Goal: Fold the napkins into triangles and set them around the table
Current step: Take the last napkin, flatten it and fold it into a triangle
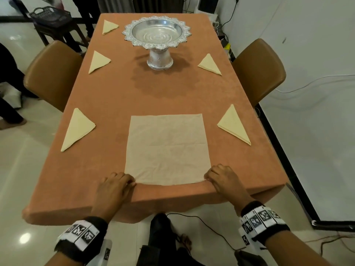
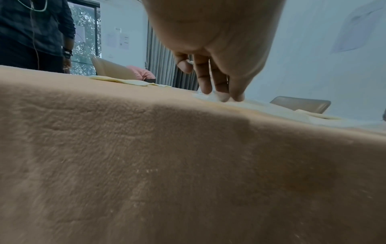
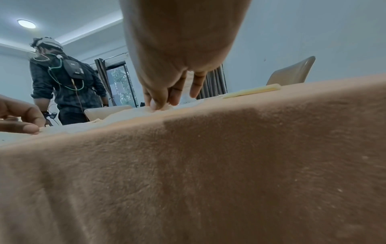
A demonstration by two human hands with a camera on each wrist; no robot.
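Note:
An unfolded beige napkin [image 1: 167, 148] lies flat as a square on the near middle of the orange tablecloth [image 1: 107, 104]. My left hand [image 1: 132, 182] pinches its near left corner, fingers curled; in the left wrist view the fingertips [image 2: 222, 97] press down on the pale cloth [image 2: 261, 109]. At the near right corner, my right hand [image 1: 207, 177] pinches the cloth, and the right wrist view shows thumb and fingertips [image 3: 155, 105] closed on it. Folded yellow triangles lie around the table: three on the left [image 1: 77, 128] [image 1: 99, 61] [image 1: 109, 26] and two on the right [image 1: 234, 124] [image 1: 210, 64].
A silver pedestal bowl [image 1: 157, 35] stands at the far middle. Brown chairs flank the table on the left [image 1: 51, 73] and right [image 1: 259, 72]. A black basket [image 1: 51, 16] sits on a stool at the far left. A person [image 3: 66, 85] stands beyond the table. Cables run across the floor.

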